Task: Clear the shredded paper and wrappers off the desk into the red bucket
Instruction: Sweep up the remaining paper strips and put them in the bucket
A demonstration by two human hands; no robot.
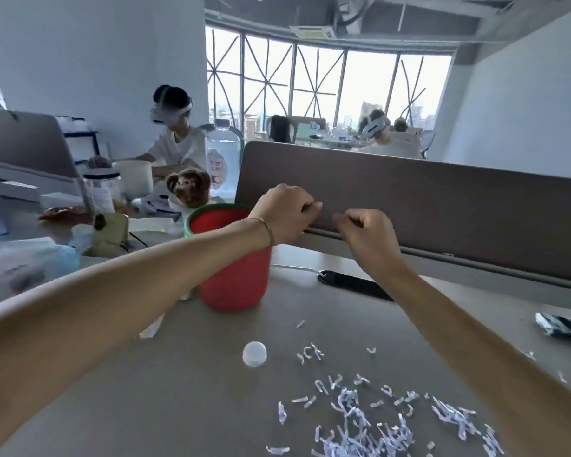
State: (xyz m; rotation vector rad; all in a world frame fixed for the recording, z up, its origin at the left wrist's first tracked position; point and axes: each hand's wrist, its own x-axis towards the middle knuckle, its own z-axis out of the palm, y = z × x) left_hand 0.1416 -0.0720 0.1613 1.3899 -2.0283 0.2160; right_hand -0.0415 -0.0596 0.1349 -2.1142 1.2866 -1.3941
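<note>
Both hands are curled closed, the left hand (285, 214) over the bucket (233, 258), the right hand (366, 234) just beside it; held contents unclear. Shreds (370, 420) litter the tabletop (195, 390) nearer than the bucket.

Upright red bucket (234, 268), scattered shredded paper (376, 420)

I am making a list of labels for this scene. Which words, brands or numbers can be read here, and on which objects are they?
No text can be read in this view.
Large water bottle: the label has red print, too blurred to read.
Clear jar: the label is too blurred to read.
Dark packet on the desk: no print can be read.
Red bucket: plain, no print visible.
</note>
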